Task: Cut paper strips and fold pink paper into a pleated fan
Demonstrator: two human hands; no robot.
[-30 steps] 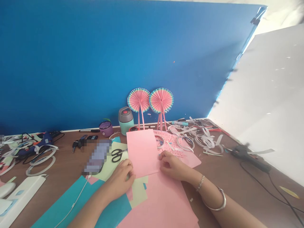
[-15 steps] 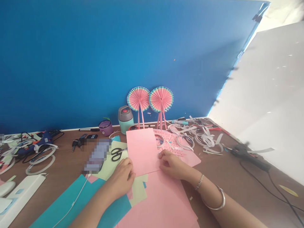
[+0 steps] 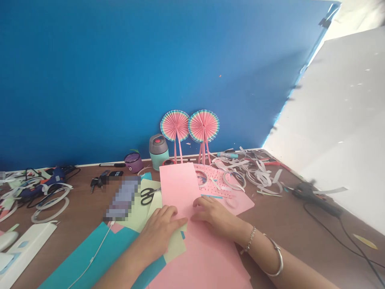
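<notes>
A small pink paper sheet (image 3: 177, 182) lies upright in front of me, over a larger pink sheet (image 3: 207, 257). My left hand (image 3: 164, 228) rests on the small sheet's lower left part, its thumb stretched right along the bottom edge. My right hand (image 3: 215, 216) lies at the lower right corner, fingers bent a little and apart from the thumb. The fingertips of both hands touch the paper, and neither visibly grips it. Beneath the left hand are pale green paper pieces (image 3: 176, 245) and a teal sheet (image 3: 90, 253). Black-handled scissors (image 3: 147, 196) lie left of the small sheet.
Two round pleated pink fans (image 3: 203, 126) lean on the blue wall. A mint bottle (image 3: 159, 154) and a purple cup (image 3: 133, 162) stand behind. Tape rolls (image 3: 234, 180) and white strips (image 3: 264, 176) lie right, a blurred phone (image 3: 123, 198) and power strip (image 3: 27, 253) left.
Both hands have moved inward along the lower edge of the small pink sheet, bringing the thumbs close together. A blue strip beside the right hand is uncovered. The sheet stays in place.
</notes>
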